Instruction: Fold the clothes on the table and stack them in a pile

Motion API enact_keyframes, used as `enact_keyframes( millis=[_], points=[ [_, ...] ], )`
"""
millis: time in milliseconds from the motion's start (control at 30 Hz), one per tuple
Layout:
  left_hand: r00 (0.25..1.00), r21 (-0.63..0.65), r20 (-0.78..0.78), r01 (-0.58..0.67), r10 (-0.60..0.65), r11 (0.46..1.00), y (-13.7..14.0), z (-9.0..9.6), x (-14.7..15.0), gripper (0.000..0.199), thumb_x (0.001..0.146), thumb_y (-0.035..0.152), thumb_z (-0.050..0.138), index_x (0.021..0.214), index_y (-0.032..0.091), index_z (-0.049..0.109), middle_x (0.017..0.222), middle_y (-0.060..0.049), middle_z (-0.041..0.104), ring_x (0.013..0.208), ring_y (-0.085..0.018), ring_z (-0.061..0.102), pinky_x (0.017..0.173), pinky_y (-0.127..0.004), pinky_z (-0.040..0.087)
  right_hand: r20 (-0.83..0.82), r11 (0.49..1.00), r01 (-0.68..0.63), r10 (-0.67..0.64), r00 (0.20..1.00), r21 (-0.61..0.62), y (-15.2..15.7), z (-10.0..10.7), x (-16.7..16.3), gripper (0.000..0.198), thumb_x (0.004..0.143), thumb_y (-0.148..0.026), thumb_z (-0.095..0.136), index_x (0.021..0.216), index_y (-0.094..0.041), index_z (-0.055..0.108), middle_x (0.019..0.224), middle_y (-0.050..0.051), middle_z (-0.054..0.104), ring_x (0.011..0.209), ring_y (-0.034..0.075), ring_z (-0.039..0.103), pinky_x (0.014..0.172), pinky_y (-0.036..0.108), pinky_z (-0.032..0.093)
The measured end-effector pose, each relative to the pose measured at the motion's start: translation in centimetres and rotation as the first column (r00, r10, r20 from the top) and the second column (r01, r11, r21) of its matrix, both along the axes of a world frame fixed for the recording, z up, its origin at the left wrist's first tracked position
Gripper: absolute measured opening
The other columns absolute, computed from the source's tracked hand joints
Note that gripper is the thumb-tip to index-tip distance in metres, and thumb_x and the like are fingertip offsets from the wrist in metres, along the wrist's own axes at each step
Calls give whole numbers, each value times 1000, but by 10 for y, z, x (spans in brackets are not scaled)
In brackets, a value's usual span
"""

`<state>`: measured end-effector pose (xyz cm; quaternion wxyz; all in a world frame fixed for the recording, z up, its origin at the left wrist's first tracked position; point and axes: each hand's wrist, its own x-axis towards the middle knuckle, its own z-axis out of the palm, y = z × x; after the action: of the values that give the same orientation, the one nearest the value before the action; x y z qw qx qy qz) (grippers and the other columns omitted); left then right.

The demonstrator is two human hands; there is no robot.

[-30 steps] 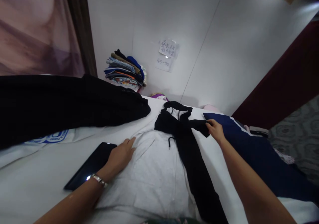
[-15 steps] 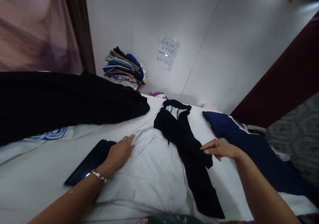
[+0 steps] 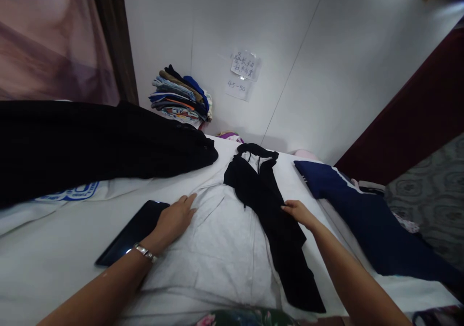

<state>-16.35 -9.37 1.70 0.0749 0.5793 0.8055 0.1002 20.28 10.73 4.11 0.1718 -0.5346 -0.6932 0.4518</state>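
Note:
A hooded jacket (image 3: 259,195) lies on the white surface, partly folded over, showing black cloth on the right and a pale grey side (image 3: 221,239) on the left. Its dark hood with drawstrings points to the wall. My left hand (image 3: 178,217), with a metal bracelet at the wrist, rests flat on the jacket's grey left edge. At the right edge of the black part, my right hand (image 3: 299,212) pinches the cloth between thumb and fingers. A dark tablet (image 3: 126,236) lies beside my left hand, partly covered by my forearm.
Black clothing (image 3: 90,147) is spread at the left over a white cloth with blue print. Folded clothes (image 3: 179,96) are stacked by the wall. Navy clothing (image 3: 358,214) lies at the right. Handwritten paper notes (image 3: 243,67) hang on the wall.
My right hand has moved left and slightly up onto the black cloth, and its fingers have closed at the edge. My left hand stays in place.

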Motion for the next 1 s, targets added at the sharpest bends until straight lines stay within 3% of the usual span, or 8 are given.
enact_keyframes(
  millis=[133,200,300,400,600,733,867,1000],
  points=[
    [1000,-7,15,-9,9,1000,0,2,1,46,93,31,32,137,18,41,115,-11,57,90,-23,62,72,-34,46,-368,992,108,-124,922,-64,7,27,10,34,62,-45,76,75,-21,54,63,-4,62,55,13,57,54,24,44],
    [1000,-11,20,-7,7,1000,-1,3,1,47,93,30,32,138,18,40,117,-12,57,91,-23,62,73,-35,46,-425,981,172,-194,884,-91,13,34,18,34,60,-40,78,74,-22,51,62,-4,62,53,12,56,53,23,44],
    [1000,-11,31,-4,4,1000,-1,3,1,47,93,29,32,138,18,40,118,-12,57,92,-23,62,74,-34,46,-222,968,204,-233,947,-145,18,29,30,29,61,-35,75,73,-23,52,54,-5,59,48,12,54,46,22,39],
    [999,12,33,6,-6,1000,-1,0,-1,47,93,29,33,138,19,40,117,-11,57,94,-23,62,75,-34,46,-5,980,106,-108,994,-169,19,17,34,23,67,-36,72,82,-22,61,63,-2,67,58,16,61,52,24,43],
    [997,17,49,-58,57,998,0,-8,-2,53,92,29,34,144,17,33,131,-15,53,107,-25,59,83,-36,46,118,998,-36,41,992,-42,29,16,7,29,71,-43,73,82,-17,70,79,4,73,75,19,66,68,27,50],
    [991,-11,61,-115,116,993,-3,-4,-1,55,92,31,33,145,13,32,136,-17,51,108,-27,60,84,-39,47,128,970,-111,141,982,-218,35,16,5,37,64,-49,79,79,-16,69,75,4,73,69,19,67,63,27,53],
    [984,-25,118,-132,134,991,-6,3,-3,53,91,36,36,139,14,40,133,-17,56,107,-27,61,85,-39,46,138,910,-174,241,961,-376,32,13,34,42,66,-53,77,85,-16,70,82,6,75,73,19,70,66,26,55],
    [963,-79,217,-147,161,986,-7,7,-12,57,88,46,39,136,14,45,124,-16,63,110,-30,61,85,-38,47,16,900,-137,158,987,-414,24,20,62,37,69,-50,76,85,-17,69,86,9,75,78,22,71,72,29,56]
  ],
)
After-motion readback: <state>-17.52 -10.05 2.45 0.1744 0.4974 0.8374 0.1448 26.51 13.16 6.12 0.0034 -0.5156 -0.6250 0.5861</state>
